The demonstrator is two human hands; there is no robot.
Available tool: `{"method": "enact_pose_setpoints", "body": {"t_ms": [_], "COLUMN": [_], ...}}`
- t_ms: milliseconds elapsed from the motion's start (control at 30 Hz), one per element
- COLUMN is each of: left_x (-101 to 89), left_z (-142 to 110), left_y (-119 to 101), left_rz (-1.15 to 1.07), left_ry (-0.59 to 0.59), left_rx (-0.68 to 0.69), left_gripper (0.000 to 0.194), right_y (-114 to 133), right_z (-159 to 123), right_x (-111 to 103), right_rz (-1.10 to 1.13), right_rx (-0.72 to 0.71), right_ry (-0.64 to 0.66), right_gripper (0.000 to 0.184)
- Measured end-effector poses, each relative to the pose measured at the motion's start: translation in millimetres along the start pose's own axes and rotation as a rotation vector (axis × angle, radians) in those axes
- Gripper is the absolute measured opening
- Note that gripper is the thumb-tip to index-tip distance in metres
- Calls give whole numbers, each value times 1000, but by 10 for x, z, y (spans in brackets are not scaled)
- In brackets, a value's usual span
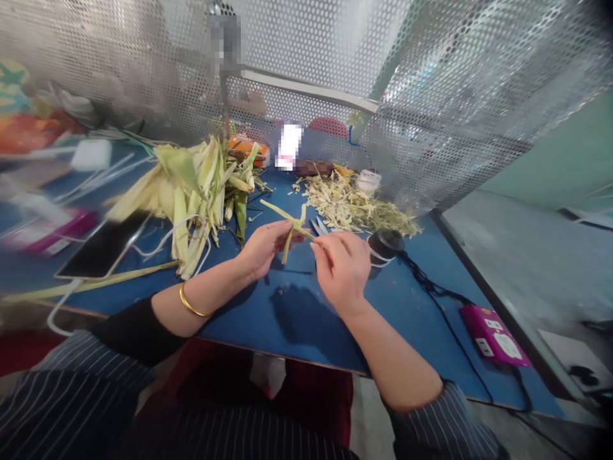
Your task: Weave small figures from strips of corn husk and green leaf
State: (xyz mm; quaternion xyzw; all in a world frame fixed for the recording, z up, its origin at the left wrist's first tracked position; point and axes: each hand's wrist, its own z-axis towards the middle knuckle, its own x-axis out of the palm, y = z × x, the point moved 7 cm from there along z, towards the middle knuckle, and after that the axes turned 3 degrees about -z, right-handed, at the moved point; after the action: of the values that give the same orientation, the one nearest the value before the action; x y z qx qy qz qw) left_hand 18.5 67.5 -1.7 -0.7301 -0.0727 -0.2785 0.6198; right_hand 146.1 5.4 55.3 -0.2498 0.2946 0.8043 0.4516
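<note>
My left hand (pixel 262 248) and my right hand (pixel 341 265) meet above the blue table (pixel 297 319), both pinched on crossed yellow-green leaf strips (pixel 290 225). The left fingers grip the strips where they cross; the right fingers hold an end that points toward them. A gold bangle (pixel 191 305) sits on my left wrist. Scissors (pixel 318 225) lie on the table just behind the strips, partly hidden by my right hand.
A pile of green and yellow leaves (pixel 196 191) lies at back left, with shredded leaf scraps (pixel 359 211) at back right. A phone (pixel 103 246) with white cable lies left. A black tape roll (pixel 385 246), black cord and pink device (pixel 495 333) are on the right. Perforated metal screens stand behind.
</note>
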Motion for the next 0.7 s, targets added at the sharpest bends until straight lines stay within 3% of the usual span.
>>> {"method": "enact_pose_setpoints", "body": {"t_ms": [67,167,267,400,700], "left_x": [62,139,149,93,54], "left_z": [-16,-33,-33,-14,-10], "left_y": [-3,44,95,132,95], "left_rz": [-21,-13,30,78,63], "left_ry": [33,77,81,39,-35], "left_rx": [7,-2,8,30,27], "left_gripper": [22,19,15,10,17], "right_y": [39,-12,-58,-72,-14], "right_z": [-31,-101,-129,-114,-73], "right_x": [101,353,489,488,461], "right_rz": [134,391,559,604,670], "right_rx": [43,245,352,332,243], "right_ry": [127,325,354,322,425], "right_gripper": [18,22,24,24,23]}}
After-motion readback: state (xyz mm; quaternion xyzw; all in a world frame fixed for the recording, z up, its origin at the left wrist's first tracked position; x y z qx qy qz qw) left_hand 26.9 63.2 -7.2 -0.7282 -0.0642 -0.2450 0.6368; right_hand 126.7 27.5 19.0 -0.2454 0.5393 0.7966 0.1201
